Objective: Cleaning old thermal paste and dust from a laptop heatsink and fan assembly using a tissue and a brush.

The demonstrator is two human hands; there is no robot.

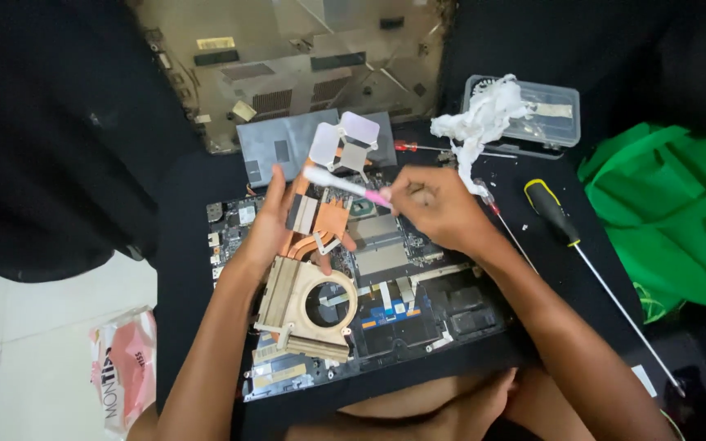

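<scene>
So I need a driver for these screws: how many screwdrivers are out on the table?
3: a yellow-and-black screwdriver right of the right hand, a thin one beside that wrist, a red-handled one by the crumpled tissue. Others may be hidden.

A copper heat-pipe cooler with fan (308, 282) is steadied by the left hand (267, 224) over an opened laptop (418, 306), while a white syringe (345, 184) is pinched in the right hand (439, 208).

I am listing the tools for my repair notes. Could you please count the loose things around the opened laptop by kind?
Screwdrivers: 3 (yellow-black handle, red handle, thin one by the right hand)
Clear plastic boxes: 1
Crumpled white tissues: 1
Green bags: 1
Removed bottom covers: 1
Total: 7
</scene>
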